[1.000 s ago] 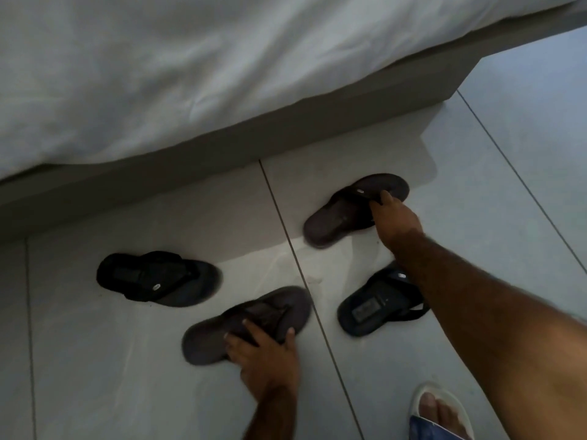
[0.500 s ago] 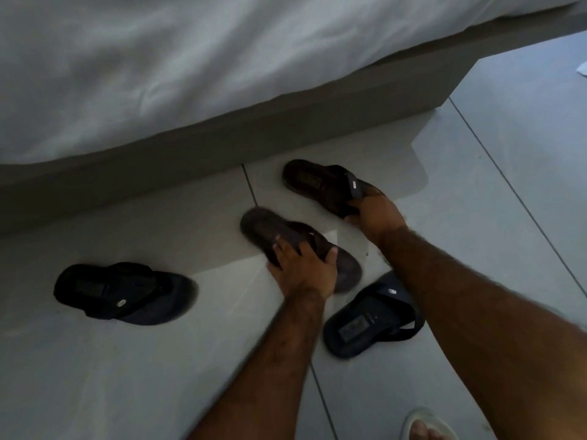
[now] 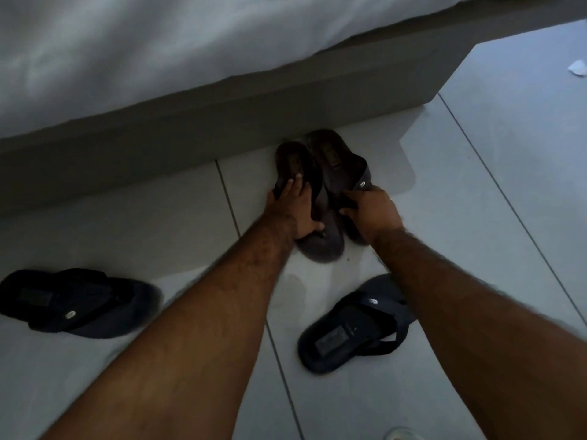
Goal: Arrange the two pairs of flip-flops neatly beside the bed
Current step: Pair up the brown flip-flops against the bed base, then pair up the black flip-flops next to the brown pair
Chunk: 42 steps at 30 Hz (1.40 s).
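Two brown flip-flops lie side by side on the floor, their far ends against the bed base (image 3: 222,122). My left hand (image 3: 293,211) grips the left brown flip-flop (image 3: 292,163) at its strap. My right hand (image 3: 371,211) holds the right brown flip-flop (image 3: 333,157) by its strap. One black flip-flop (image 3: 76,301) lies apart at the far left. The other black flip-flop (image 3: 352,331) lies at the lower right, partly hidden under my right forearm.
A white sheet (image 3: 158,49) hangs over the bed's edge. The floor is pale tile with dark grout lines. A scrap of white paper (image 3: 576,68) lies on the floor at the far right. A white sandal tip (image 3: 401,435) shows at the bottom edge.
Both hands have slid the brown flip-flops toward the bed and turned them until they lie parallel and touching. The black flip-flops have stayed where they were.
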Tool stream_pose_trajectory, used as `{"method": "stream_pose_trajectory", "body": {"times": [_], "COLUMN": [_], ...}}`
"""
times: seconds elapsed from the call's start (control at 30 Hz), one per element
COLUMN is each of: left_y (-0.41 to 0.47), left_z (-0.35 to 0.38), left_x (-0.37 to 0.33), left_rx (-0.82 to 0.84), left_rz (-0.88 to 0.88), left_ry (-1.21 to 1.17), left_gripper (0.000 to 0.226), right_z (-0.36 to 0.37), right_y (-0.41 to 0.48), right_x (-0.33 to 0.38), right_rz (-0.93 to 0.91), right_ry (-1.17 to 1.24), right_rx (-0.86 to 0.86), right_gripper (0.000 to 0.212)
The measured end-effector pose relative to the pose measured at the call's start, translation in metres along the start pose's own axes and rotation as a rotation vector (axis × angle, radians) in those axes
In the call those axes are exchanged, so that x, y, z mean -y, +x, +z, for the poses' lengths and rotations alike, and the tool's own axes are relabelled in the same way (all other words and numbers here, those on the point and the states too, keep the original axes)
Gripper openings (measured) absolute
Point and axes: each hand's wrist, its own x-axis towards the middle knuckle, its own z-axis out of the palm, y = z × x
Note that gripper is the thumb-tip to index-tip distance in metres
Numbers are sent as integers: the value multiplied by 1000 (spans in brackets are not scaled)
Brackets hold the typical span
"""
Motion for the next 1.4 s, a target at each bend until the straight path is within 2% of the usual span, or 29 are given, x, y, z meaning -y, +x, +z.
{"method": "stream_pose_trajectory", "body": {"times": [0.1, 0.3, 0.57, 0.83, 0.93, 1.03, 1.07, 1.17, 1.27, 1.33, 1.4], "left_y": [13, 14, -9, -17, -29, -58, -68, -101, -133, -157, -181], "left_z": [-7, -4, 17, 19, 20, 28, 32, 37, 37, 41, 49], "left_x": [4, 3, -5, -8, -6, 7, 15, 54, 111, 151, 185], "left_rx": [16, 5, 6, 36, -81, -332, -389, -495, -606, -615, -590], "left_rz": [19, 14, 34, 29, 23, 39, 36, -70, -270, -437, -611], "left_ry": [22, 50, 40, 73, 19, -84, -86, -7, 73, 83, 55], "left_gripper": [111, 111, 108, 109, 113, 120, 120, 108, 92, 89, 90], "right_z": [3, 8, 9, 2, -10, -25, -28, -28, -17, -3, 11], "right_y": [1, -6, -28, -36, -46, -74, -85, -122, -150, -165, -177], "right_x": [-1, -3, -11, -11, -10, -23, -32, -58, -73, -77, -79], "right_rz": [9, 73, 105, 87, 49, 6, -17, -94, -96, -83, -42], "right_ry": [17, 63, 63, 34, -28, -181, -227, -291, -234, -196, -167], "right_rx": [-16, -35, 8, 91, 109, -64, -60, 139, 252, 316, 349], "right_gripper": [45, 57, 55, 62, 72, 69, 69, 79, 96, 101, 96]}}
